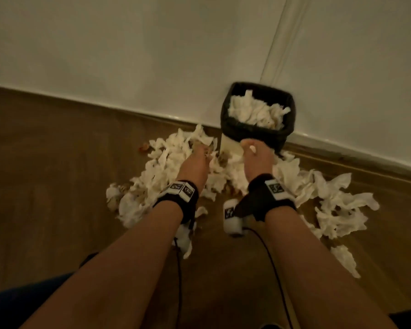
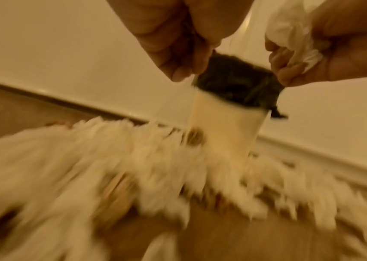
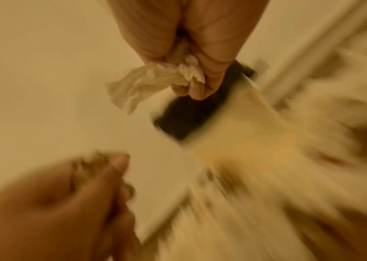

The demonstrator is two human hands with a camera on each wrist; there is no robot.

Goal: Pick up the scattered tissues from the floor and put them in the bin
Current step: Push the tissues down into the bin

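A white bin (image 1: 230, 146) with a black liner (image 1: 282, 129) stands against the wall, heaped with tissues (image 1: 254, 112). Crumpled white tissues (image 1: 161, 167) cover the floor in front of it and spread to the right (image 1: 337, 203). My right hand (image 1: 253, 146) is just in front of the bin's near rim and grips a white tissue (image 3: 151, 83). My left hand (image 1: 201, 150) is over the pile to the left of the bin (image 2: 238, 84), fingers curled round a brownish crumpled scrap (image 3: 89, 164). Both wrist views are blurred.
A white wall (image 1: 128, 55) and skirting board (image 1: 365, 150) run behind the bin, with a door frame (image 1: 278, 39) above it. The floor is brown wood (image 1: 45, 162). Small brown bits (image 1: 144, 146) lie at the pile's left edge. Cables (image 1: 268, 255) hang from both wrists.
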